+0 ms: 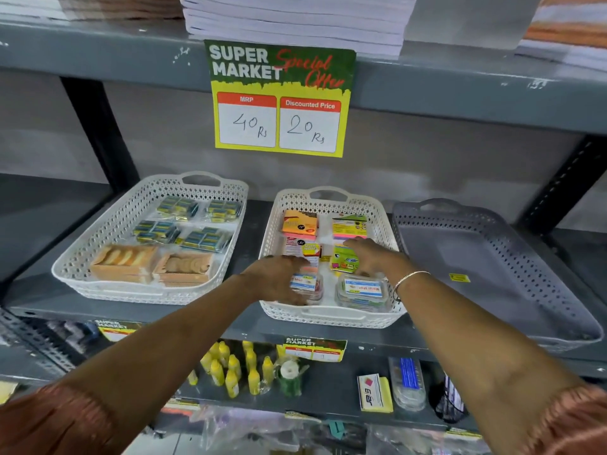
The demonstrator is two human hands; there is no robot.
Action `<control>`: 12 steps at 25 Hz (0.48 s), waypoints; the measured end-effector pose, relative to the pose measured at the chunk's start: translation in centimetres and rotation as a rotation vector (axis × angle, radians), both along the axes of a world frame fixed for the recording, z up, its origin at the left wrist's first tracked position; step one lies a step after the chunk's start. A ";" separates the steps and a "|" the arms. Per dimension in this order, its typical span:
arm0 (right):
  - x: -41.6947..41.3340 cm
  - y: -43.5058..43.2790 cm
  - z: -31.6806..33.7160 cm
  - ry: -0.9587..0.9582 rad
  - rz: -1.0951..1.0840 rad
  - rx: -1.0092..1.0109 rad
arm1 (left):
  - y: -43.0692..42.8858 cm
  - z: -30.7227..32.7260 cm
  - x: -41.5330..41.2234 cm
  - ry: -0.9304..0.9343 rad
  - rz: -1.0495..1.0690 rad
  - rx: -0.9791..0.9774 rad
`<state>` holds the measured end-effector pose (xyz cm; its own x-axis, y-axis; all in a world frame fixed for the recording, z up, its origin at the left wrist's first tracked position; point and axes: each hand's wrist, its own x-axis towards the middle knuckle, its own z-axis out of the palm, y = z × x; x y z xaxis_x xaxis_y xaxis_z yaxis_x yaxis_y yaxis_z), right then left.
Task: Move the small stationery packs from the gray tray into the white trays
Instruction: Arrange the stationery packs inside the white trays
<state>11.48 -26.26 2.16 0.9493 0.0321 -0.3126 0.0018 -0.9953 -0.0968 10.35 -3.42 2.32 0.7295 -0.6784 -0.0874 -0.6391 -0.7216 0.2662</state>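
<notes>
in the middle white tray (387, 221), both hands' fingers (356, 246) spread over packs (343, 262)

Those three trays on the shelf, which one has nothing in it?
The gray tray on the right: only a small yellow sticker shows inside. The left white tray and middle white tray both hold packs.

your arms are bare from the hands up to rust-orange sleeves (49, 418) with a faint woven pattern, bunched near each elbow. on your right wrist sits a thin silver bangle (407, 281). your left wrist carries nothing.
</notes>
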 end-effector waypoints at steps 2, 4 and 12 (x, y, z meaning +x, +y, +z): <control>0.3 -0.4 0.2 0.013 -0.004 0.020 | -0.4 0.6 0.9 0.090 0.077 -0.175; 0.5 -0.7 0.2 0.041 -0.016 0.056 | -1.1 1.2 2.6 0.074 0.138 -0.273; 0.3 -1.2 -0.2 0.036 0.010 0.045 | -2.9 -0.2 7.0 0.009 0.004 0.073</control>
<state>11.81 -27.46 1.95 0.9372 0.0559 -0.3442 0.0071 -0.9899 -0.1416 17.36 -6.33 2.11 0.7311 -0.6671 -0.1429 -0.6341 -0.7418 0.2183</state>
